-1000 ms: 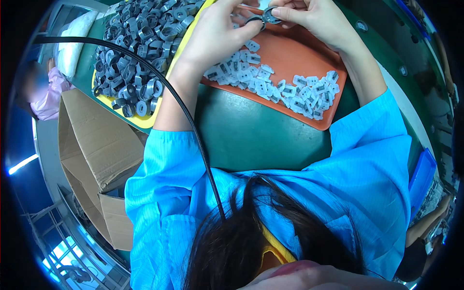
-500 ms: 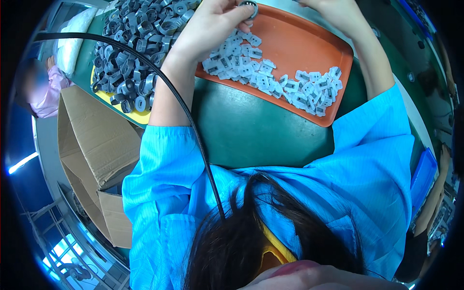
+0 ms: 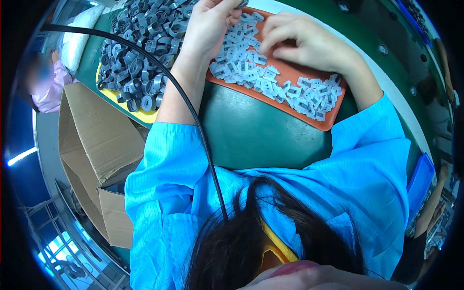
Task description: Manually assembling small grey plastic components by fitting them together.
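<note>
Head view: a person is working at a green table (image 3: 256, 140).
Left hand (image 3: 210, 24): pinching a small dark part at the top edge.
Right hand (image 3: 309, 43): lying curled, fingertips touching pale clips (image 3: 251, 72).
Orange tray (image 3: 309, 118): holding the clips.
Left side: grey rings (image 3: 135, 58) are heaping on a yellow tray (image 3: 145, 116).

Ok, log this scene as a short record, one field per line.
surface: green table
left hand: left hand over the orange tray, gripping a small dark part at the top edge of the picture
right hand: right hand palm down on the small white parts
orange tray: orange tray holds the white parts in a loose spread
yellow tray: yellow tray to the left, heaped with grey ring-shaped parts
beside table: open cardboard box
clothing: blue sleeves
</note>
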`<state>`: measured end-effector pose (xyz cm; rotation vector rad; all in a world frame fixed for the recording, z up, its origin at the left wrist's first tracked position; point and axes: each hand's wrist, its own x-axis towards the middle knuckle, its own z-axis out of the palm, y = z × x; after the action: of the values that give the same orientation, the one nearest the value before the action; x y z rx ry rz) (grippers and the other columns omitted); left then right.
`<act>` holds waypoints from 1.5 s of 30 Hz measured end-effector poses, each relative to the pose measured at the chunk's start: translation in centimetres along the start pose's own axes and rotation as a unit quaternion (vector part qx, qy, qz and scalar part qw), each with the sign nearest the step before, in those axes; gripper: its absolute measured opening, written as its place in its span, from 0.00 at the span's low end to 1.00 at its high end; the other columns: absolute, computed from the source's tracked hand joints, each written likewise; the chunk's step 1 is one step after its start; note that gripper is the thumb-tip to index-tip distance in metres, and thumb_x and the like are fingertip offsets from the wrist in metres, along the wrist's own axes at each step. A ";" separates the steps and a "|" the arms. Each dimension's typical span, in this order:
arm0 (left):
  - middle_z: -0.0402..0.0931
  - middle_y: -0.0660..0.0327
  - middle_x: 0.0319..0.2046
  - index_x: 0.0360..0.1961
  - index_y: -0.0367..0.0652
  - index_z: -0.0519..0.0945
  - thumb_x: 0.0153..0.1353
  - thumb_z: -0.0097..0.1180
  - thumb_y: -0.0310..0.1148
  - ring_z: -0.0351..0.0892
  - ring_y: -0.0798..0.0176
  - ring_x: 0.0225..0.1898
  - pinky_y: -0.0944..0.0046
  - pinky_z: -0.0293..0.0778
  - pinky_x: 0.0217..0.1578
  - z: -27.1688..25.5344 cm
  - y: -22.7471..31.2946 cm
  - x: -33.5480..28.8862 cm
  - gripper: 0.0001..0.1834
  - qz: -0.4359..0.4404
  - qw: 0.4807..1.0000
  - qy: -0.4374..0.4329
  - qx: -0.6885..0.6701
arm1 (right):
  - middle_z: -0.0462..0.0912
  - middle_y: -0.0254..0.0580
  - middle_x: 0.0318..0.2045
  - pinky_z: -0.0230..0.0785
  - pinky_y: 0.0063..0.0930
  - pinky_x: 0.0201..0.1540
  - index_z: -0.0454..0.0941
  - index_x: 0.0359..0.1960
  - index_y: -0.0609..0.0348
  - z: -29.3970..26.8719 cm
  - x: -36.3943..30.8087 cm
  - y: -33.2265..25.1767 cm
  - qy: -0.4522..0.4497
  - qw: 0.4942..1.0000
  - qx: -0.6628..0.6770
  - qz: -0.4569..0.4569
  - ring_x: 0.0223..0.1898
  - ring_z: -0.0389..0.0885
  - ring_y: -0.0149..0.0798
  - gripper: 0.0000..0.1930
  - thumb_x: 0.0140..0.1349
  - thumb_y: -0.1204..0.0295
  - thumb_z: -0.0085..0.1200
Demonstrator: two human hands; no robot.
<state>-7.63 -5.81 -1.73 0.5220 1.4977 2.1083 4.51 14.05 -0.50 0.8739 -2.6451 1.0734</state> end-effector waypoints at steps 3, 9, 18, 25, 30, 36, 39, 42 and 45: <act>0.82 0.60 0.42 0.59 0.35 0.78 0.72 0.53 0.23 0.82 0.68 0.38 0.70 0.81 0.42 0.4 -0.2 0.3 0.16 -0.003 0.999 -0.017 -0.047 | 0.81 0.36 0.40 0.74 0.38 0.53 0.88 0.41 0.56 1.2 0.0 -0.1 -0.015 0.999 -0.023 -0.020 0.47 0.79 0.42 0.09 0.59 0.77 0.64; 0.82 0.57 0.44 0.62 0.33 0.73 0.64 0.62 0.19 0.85 0.67 0.43 0.69 0.82 0.46 1.2 -0.3 0.2 0.25 0.004 1.000 -0.011 -0.009 | 0.85 0.39 0.38 0.78 0.36 0.49 0.89 0.41 0.56 2.4 0.2 0.0 0.043 0.996 -0.062 -0.041 0.42 0.84 0.43 0.07 0.62 0.75 0.63; 0.83 0.57 0.43 0.59 0.31 0.75 0.63 0.65 0.19 0.84 0.70 0.43 0.71 0.82 0.45 3.4 -1.8 -1.1 0.23 0.120 0.946 -0.021 0.300 | 0.87 0.36 0.28 0.74 0.24 0.33 0.86 0.33 0.65 -0.9 1.0 0.5 0.252 0.898 0.285 0.222 0.28 0.81 0.26 0.09 0.65 0.70 0.66; 0.79 0.60 0.41 0.54 0.35 0.79 0.60 0.66 0.18 0.80 0.70 0.41 0.73 0.79 0.37 4.2 -1.3 -2.0 0.20 0.096 0.941 -0.014 0.323 | 0.86 0.42 0.26 0.74 0.28 0.33 0.85 0.33 0.65 -0.6 1.0 -0.6 0.238 0.936 0.090 0.242 0.28 0.82 0.29 0.09 0.60 0.70 0.66; 0.85 0.57 0.46 0.56 0.30 0.78 0.62 0.69 0.23 0.86 0.69 0.47 0.70 0.83 0.48 4.1 -1.6 -1.2 0.22 0.177 0.915 -0.047 0.358 | 0.86 0.46 0.26 0.75 0.31 0.34 0.85 0.33 0.66 -1.7 0.9 -0.4 0.223 0.949 0.053 0.216 0.27 0.84 0.37 0.10 0.59 0.69 0.65; 0.84 0.58 0.44 0.57 0.33 0.79 0.62 0.68 0.20 0.85 0.69 0.45 0.71 0.82 0.46 4.4 -1.3 -1.6 0.22 0.164 0.922 -0.046 0.348 | 0.88 0.52 0.33 0.77 0.31 0.36 0.85 0.39 0.68 -0.5 1.0 1.0 0.319 0.938 -0.083 0.106 0.30 0.86 0.38 0.13 0.59 0.69 0.65; 0.79 0.58 0.47 0.50 0.39 0.85 0.53 0.75 0.25 0.83 0.67 0.38 0.68 0.82 0.43 4.8 -1.1 -1.5 0.21 0.269 0.887 -0.033 0.375 | 0.89 0.45 0.34 0.76 0.26 0.37 0.86 0.41 0.70 -0.5 1.0 2.3 0.213 0.885 0.361 0.204 0.32 0.84 0.30 0.12 0.61 0.71 0.66; 0.79 0.59 0.46 0.49 0.43 0.86 0.52 0.76 0.28 0.80 0.66 0.38 0.66 0.80 0.44 4.5 -1.4 -1.5 0.22 0.310 0.841 -0.023 0.443 | 0.88 0.40 0.33 0.75 0.22 0.36 0.87 0.42 0.70 -0.6 0.8 2.9 0.184 0.876 0.383 0.230 0.32 0.82 0.25 0.11 0.62 0.73 0.66; 0.78 0.59 0.47 0.49 0.44 0.87 0.51 0.77 0.31 0.79 0.65 0.40 0.64 0.78 0.45 4.7 -0.8 -1.7 0.22 0.297 0.844 -0.048 0.444 | 0.87 0.38 0.29 0.75 0.20 0.34 0.87 0.39 0.68 -0.8 0.8 2.7 0.176 0.898 0.335 0.225 0.29 0.82 0.26 0.09 0.62 0.73 0.65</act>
<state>-3.46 -3.09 -0.99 1.5619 2.4444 1.5694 2.29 15.79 -1.24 0.0808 -2.2118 2.0957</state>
